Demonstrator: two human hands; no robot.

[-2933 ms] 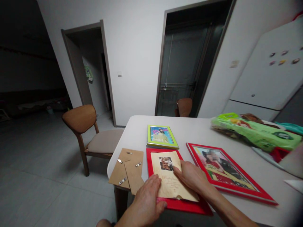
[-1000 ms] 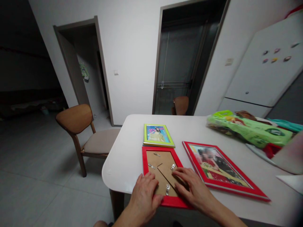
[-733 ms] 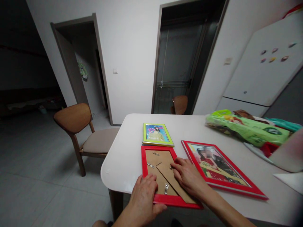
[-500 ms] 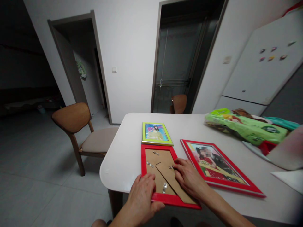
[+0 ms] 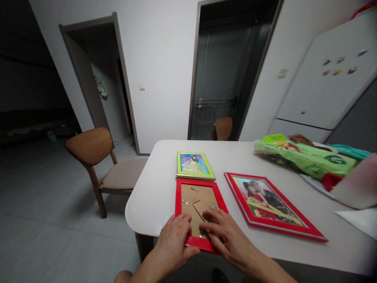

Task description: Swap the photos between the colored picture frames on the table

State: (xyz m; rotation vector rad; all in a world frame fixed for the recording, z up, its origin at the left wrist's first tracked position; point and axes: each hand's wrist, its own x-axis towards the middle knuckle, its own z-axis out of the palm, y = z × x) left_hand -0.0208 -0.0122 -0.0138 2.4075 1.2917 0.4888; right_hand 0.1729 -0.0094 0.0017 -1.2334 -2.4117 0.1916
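Observation:
A red picture frame (image 5: 178, 200) lies face down near the table's front edge, its brown backing board (image 5: 188, 214) showing. Small metal clips sit around the board, one of them a left clip (image 5: 185, 202). My left hand (image 5: 175, 236) grips the frame's lower left corner, fingers on top and thumb at the front edge. Over the lower right of the board is my right hand (image 5: 226, 236), its bent fingers apart and touching the board beside the bottom clip (image 5: 201, 235). That hand partly hides the stand flap on the board and the frame's right side.
A green picture frame (image 5: 196, 165) lies against the red frame's far edge. To the right rests another red picture frame (image 5: 278, 230), face up. Green plastic packaging (image 5: 309, 157) lies farther back on the white table (image 5: 235, 153). A wooden chair (image 5: 90, 147) stands at left.
My right hand has moved left and toward me, from the right clip to beside the bottom clip. My left hand still holds the frame's corner.

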